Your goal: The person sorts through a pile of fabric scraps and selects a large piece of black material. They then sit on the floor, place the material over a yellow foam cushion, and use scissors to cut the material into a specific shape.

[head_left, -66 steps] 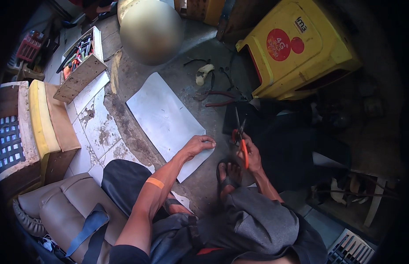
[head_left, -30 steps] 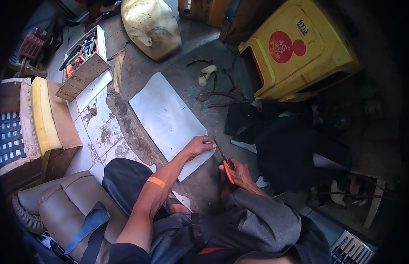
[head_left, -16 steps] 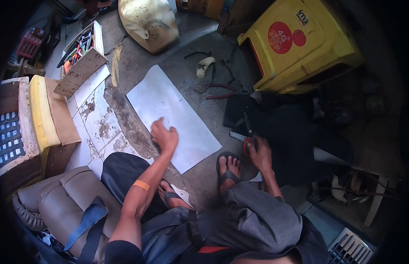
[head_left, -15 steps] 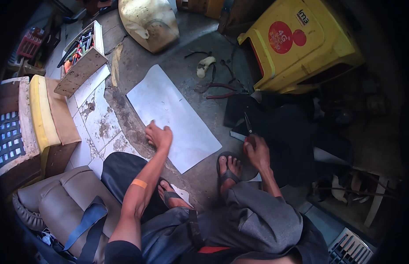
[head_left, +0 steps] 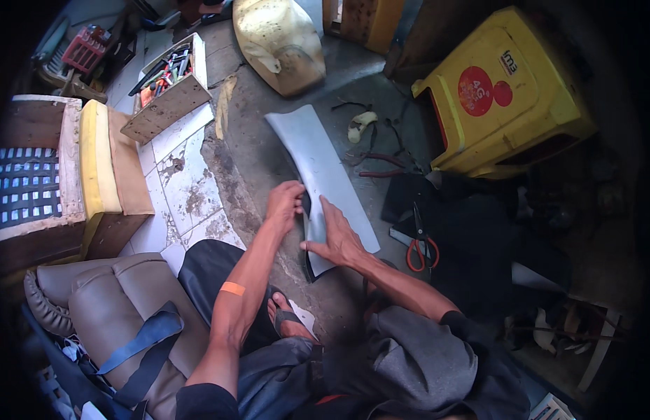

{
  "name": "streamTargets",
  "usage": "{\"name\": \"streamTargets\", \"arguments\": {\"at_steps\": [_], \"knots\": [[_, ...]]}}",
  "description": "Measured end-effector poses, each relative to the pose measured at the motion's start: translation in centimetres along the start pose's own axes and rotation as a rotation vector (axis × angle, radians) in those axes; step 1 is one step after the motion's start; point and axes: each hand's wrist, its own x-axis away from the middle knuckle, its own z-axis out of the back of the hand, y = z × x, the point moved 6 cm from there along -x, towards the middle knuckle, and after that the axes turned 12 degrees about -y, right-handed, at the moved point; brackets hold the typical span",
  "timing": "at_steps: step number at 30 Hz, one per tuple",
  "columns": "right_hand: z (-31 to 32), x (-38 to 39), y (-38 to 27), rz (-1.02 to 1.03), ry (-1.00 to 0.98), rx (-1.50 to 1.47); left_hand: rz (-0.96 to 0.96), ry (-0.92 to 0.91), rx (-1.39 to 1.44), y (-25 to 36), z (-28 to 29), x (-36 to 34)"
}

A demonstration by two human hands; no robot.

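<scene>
A white sheet (head_left: pixel 335 164) with a dark underside lies on the floor before me, its left edge raised and curled. My left hand (head_left: pixel 285 204) is closed at that raised edge, fingers pinching it. Across the sheet's near half rests my right hand (head_left: pixel 337 236), fingers stretched out and thumb apart, pressing on the white face. To the right, red-handled scissors (head_left: pixel 423 253) lie on black material (head_left: pixel 472 231), away from both hands.
Pliers with red handles (head_left: pixel 382 173) and scraps lie beyond the sheet. A yellow plastic stool (head_left: pixel 507 105) stands far right. On the left are a wooden tool box (head_left: pixel 167 112), a yellow-edged foam block (head_left: pixel 101 161) and a brown padded cushion (head_left: pixel 129 301).
My right hand has left the scissors and moved left onto the sheet. My left hand now grips the sheet's left edge, which has lifted and curled. The view has shifted.
</scene>
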Motion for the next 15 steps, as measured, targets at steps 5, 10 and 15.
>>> {"name": "streamTargets", "arguments": {"at_steps": [5,10,15], "knots": [[2.4,-2.6,4.0,-0.156,0.157,-0.154,-0.095,-0.159,-0.166,1.8,-3.9,0.1],[9.0,-1.7,2.7,-0.101,0.139,-0.489,-0.185,0.105,-0.246,7.8,2.3,1.1],[11.7,-4.4,3.8,-0.178,0.132,-0.395,-0.207,0.132,-0.045,12.3,7.9,1.8]]}}
